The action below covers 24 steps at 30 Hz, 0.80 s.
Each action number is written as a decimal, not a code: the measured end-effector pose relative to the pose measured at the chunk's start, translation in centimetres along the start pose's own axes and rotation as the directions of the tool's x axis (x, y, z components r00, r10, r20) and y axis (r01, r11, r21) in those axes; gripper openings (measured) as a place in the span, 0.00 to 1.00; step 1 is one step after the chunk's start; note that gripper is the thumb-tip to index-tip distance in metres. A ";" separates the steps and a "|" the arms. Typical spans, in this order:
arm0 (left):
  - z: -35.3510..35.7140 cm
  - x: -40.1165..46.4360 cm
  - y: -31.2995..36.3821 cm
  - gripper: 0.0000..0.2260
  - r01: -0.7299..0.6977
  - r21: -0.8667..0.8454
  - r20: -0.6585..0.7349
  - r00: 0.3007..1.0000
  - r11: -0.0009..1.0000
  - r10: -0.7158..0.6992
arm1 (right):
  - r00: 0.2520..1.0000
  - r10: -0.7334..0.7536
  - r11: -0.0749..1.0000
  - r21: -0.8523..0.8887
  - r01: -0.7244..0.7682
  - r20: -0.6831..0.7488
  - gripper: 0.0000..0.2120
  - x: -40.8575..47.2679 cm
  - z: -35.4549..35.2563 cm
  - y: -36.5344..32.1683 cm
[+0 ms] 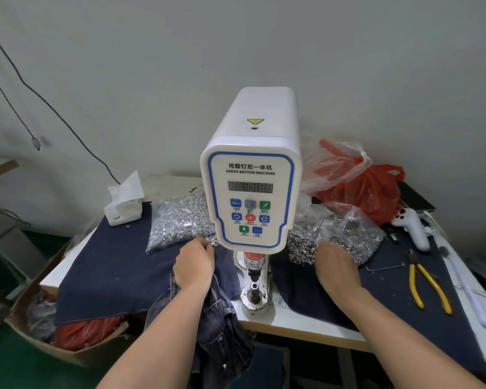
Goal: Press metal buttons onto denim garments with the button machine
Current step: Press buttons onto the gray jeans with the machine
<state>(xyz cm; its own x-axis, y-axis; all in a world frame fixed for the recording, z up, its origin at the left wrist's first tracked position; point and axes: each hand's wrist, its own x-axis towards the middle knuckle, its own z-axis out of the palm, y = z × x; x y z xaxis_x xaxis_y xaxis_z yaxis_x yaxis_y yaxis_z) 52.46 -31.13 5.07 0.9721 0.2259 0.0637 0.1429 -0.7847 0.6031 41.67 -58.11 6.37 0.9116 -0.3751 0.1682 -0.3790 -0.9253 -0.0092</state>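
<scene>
Denim garment (208, 313) loose off the die (254, 290): your left hand (194, 266) pinching buttons (180, 220), right hand (335, 266) dipping into the eyelets (306, 245), grip unseen; parts may spill.

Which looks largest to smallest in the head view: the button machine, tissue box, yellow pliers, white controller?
1. Button machine, by far the largest.
2. Yellow pliers and white controller: similar in length; the pliers lie nearer the camera, so I won't rank them.
3. Tissue box: looks about their size too, but sits farther back; unsure.
</scene>
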 end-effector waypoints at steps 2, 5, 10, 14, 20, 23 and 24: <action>0.1 -0.2 -0.2 0.09 -0.020 -0.011 -0.034 0.999 1.000 0.020 | 1.000 0.019 1.000 0.016 -0.018 -0.022 0.19 -0.1 0.1 0.0; 0.0 -0.5 -0.4 0.07 -0.047 -0.049 -0.071 0.997 0.998 0.044 | 1.000 0.021 1.000 -0.009 -0.021 -0.008 0.21 -0.1 0.2 0.2; -0.2 -1.0 -0.9 0.05 -0.048 -0.132 -0.060 0.997 0.990 0.040 | 0.999 -0.032 0.999 -0.020 0.032 0.043 0.18 -0.1 -0.5 0.0; -0.9 -1.7 -1.3 0.03 -0.018 -0.235 0.000 1.000 0.972 0.019 | 0.999 -0.018 1.000 0.015 0.018 0.040 0.14 -0.3 -0.8 0.2; -1.7 -2.3 -1.8 0.05 -0.020 -0.345 0.073 0.996 0.939 0.048 | 1.000 0.029 0.994 0.105 -0.029 -0.001 0.09 -0.2 -0.6 0.3; -1.9 -2.9 -2.0 0.10 -0.046 -0.362 0.083 0.993 0.931 0.081 | 0.999 0.026 0.986 0.165 -0.022 -0.020 0.05 -0.4 -0.8 0.2; -1.9 -3.2 -2.1 0.10 -0.051 -0.369 0.089 0.992 0.928 0.089 | 0.999 0.020 0.979 0.203 -0.013 -0.035 0.03 -0.5 -0.9 0.1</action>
<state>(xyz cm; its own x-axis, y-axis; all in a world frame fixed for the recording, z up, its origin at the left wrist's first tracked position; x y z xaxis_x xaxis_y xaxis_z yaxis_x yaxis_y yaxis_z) 48.70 -29.10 5.16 0.9936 0.1029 0.0467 0.0147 -0.5269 0.8498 41.00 -57.98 7.17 0.8977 -0.3916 0.2021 -0.3506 -0.9125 -0.2108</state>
